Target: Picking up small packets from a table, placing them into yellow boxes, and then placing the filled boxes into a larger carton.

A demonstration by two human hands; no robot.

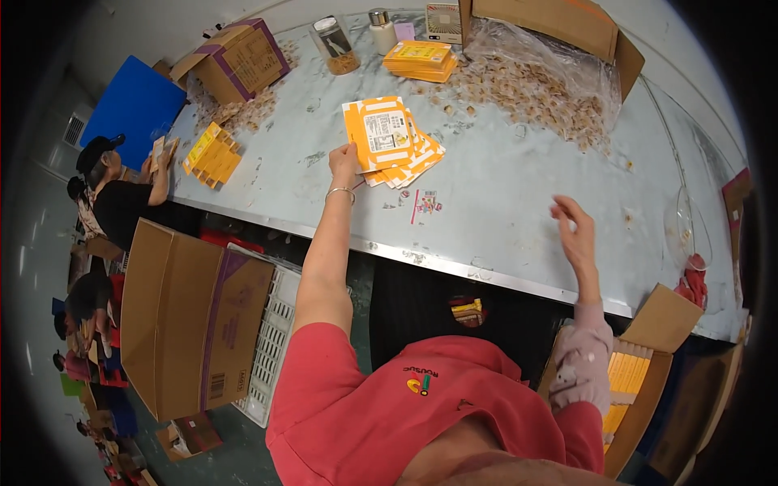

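Note:
My left hand [344, 161] is closed on the lower left edge of a flat orange-and-white carton [356, 121] with a printed white panel. That carton lies over or just above a fanned pile of similar flat cartons [428, 152] on the pale table. My right hand [574, 230] is over the table's near right part, apart from the cartons, its fingers loosely bent and apart with nothing in them. A small printed sticker [425, 206] with a pink edge is on the tabletop below the pile.
Many small wrapped pieces [527, 97] spill from a plastic-lined box at the back right. A stack of yellow packs [419, 61], a jar [335, 47] and a purple-edged box [243, 61] stand at the back. A co-worker [117, 186] works at left. Large cartons [190, 316] flank me.

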